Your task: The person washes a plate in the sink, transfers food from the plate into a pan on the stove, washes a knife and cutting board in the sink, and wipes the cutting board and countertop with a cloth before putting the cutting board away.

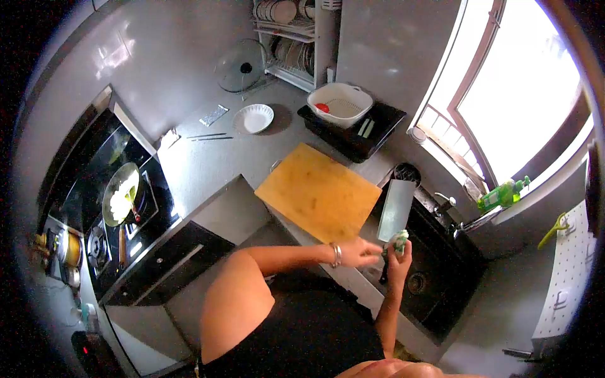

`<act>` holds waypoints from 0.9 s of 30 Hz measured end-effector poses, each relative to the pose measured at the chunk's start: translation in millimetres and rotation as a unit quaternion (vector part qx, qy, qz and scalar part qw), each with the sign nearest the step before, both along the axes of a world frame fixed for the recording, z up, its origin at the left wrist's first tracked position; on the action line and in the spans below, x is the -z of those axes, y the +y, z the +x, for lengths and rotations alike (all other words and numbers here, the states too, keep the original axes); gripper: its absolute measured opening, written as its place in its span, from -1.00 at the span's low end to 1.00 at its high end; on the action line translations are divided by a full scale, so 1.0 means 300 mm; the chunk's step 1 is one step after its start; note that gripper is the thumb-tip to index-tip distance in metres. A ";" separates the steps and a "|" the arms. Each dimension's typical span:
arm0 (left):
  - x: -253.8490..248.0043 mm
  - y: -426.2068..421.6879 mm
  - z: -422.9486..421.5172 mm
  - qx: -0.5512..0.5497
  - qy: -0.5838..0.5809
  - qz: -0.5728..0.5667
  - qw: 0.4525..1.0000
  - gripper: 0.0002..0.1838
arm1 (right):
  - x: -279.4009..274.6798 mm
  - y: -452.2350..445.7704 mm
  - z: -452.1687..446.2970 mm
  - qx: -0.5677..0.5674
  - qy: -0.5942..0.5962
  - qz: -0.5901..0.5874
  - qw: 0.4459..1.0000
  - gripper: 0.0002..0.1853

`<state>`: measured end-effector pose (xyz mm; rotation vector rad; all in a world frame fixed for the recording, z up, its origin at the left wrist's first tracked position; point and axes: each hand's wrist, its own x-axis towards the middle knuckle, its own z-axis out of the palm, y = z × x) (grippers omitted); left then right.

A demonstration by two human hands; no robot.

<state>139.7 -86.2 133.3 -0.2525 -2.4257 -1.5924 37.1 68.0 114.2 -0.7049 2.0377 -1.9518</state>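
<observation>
My left hand (360, 253), with a bracelet at the wrist, reaches right with its fingers stretched out and slightly blurred beside my right hand. In my closed right hand (398, 257) is a crumpled green-and-white cloth (400, 238), partly hidden by the fingers. A broad-bladed cleaver (397, 211) extends over the near edge of the sink, blade away from me. Its dark handle is partly covered by my hands; whether a finger touches it I cannot tell. Left of the cleaver lies a wooden cutting board (317, 191) on the counter.
The black sink (435, 277) lies on the right, below its faucet (446, 205). Behind the board, a white basket (340, 106) stands on a black tray (384, 126). A white bowl (253, 118) and chopsticks (210, 137) rest farther left. A pan (113, 205) with food sits on the stove.
</observation>
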 end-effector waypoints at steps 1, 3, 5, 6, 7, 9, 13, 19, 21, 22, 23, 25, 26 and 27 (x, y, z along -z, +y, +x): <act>-0.028 -0.007 -0.004 -0.052 -0.093 0.077 0.991 -0.60 | 0.004 0.011 -0.014 -0.004 0.071 0.063 0.995 -0.76; -0.122 -0.052 -0.017 -0.150 -0.271 0.229 0.923 -0.61 | -0.032 0.014 -0.007 -0.052 0.238 0.182 0.952 -0.76; -0.109 -0.081 -0.026 -0.200 -0.316 0.381 0.846 -0.60 | -0.155 -0.031 0.039 -0.132 0.430 0.288 0.845 -0.72; -0.088 -0.092 -0.027 -0.221 -0.332 0.453 0.797 -0.58 | -0.204 -0.055 0.064 -0.150 0.487 0.282 0.813 -0.72; -0.048 -0.094 -0.012 -0.265 -0.311 0.490 0.770 -0.59 | -0.234 -0.076 0.076 -0.168 0.542 0.273 0.777 -0.73; 0.045 -0.122 0.049 -0.353 -0.266 0.554 0.706 -0.60 | -0.233 -0.119 0.068 -0.211 0.562 0.230 0.766 -0.74; 0.067 -0.245 0.172 -0.343 -0.220 0.598 0.690 -0.67 | -0.219 -0.231 0.090 -0.253 0.469 0.230 0.814 -0.62; -0.145 -0.422 0.301 -0.399 -0.131 0.523 0.742 -0.71 | -0.305 -0.432 0.099 -0.275 0.418 0.291 0.815 -0.42; -0.187 -0.557 0.354 -0.417 -0.101 0.509 0.746 -0.73 | -0.275 -0.509 0.068 -0.266 0.422 0.277 0.821 -0.47; -0.182 -0.642 0.388 -0.375 -0.089 0.501 0.775 -0.75 | -0.258 -0.549 0.060 -0.261 0.422 0.273 0.824 -0.50; -0.175 -0.704 0.401 -0.385 -0.095 0.501 0.769 -0.75 | -0.240 -0.603 0.066 -0.264 0.420 0.287 0.819 -0.50; -0.169 -0.836 0.418 -0.403 -0.107 0.497 0.761 -0.77 | -0.211 -0.730 0.081 -0.266 0.416 0.311 0.812 -0.50; -0.155 -0.899 0.425 -0.423 -0.091 0.491 0.756 -0.76 | -0.178 -0.792 0.072 -0.281 0.385 0.339 0.811 -0.48; -0.147 -0.966 0.438 -0.436 -0.085 0.489 0.751 -0.76 | -0.153 -0.848 0.054 -0.279 0.376 0.384 0.796 -0.47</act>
